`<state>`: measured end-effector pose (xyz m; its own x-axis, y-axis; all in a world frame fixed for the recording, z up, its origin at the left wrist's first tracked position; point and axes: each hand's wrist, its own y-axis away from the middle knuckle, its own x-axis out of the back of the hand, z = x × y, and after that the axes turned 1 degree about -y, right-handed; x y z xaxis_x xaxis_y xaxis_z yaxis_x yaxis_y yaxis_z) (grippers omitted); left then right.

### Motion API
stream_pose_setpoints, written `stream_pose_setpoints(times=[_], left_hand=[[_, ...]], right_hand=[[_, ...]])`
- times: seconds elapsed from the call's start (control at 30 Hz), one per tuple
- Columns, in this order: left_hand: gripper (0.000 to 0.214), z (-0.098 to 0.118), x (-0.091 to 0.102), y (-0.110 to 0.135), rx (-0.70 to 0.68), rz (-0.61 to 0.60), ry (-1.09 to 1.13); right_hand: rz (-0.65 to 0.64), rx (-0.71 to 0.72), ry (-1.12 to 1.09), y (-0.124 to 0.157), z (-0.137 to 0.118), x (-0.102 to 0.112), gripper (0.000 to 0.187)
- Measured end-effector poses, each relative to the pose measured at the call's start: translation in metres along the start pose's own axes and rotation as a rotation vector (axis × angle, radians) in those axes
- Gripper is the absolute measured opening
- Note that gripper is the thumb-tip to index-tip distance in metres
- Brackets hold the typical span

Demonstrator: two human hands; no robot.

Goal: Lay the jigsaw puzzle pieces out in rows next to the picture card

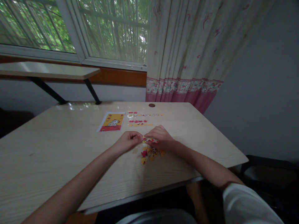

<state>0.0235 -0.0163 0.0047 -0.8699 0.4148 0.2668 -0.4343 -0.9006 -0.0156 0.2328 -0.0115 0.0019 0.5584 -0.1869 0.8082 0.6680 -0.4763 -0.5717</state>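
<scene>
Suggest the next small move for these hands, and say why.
Perhaps the left hand should draw one of the puzzle pieces toward the rows. It is close beside the right hand at those pieces, a loose pile lies mixed nearby, and the rows beyond look largely grouped by colour.

The counter (70, 149) looks like pale wood-grain laminate, smooth, with a soft sheen towards the back. The pieces (144, 153) look like card; the sheet (112, 123) is smooth printed paper. The shelf (46, 68) has a glossy, wood-toned top on dark struts (48, 90), apparently metal. Behind are clear glass (112, 34), a brown wooden sill (123, 77), a folded cloth curtain (184, 46) and a matt wall (263, 77). The sleeve (247, 202) is matt cloth.
</scene>
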Motion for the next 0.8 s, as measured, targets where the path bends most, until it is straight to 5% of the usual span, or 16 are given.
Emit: stream_pose_setpoints(times=[0.47, 0.8], left_hand=[[0.028, -0.002, 0.000, -0.002, -0.021, 0.010, -0.035], [0.022, -0.003, 0.012, 0.004, -0.198, 0.062, -0.662]], right_hand=[[0.052, -0.027, 0.012, -0.004, -0.003, 0.001, 0.025], [0.331, -0.156, -0.033, -0.001, 0.022, 0.027, 0.024]])
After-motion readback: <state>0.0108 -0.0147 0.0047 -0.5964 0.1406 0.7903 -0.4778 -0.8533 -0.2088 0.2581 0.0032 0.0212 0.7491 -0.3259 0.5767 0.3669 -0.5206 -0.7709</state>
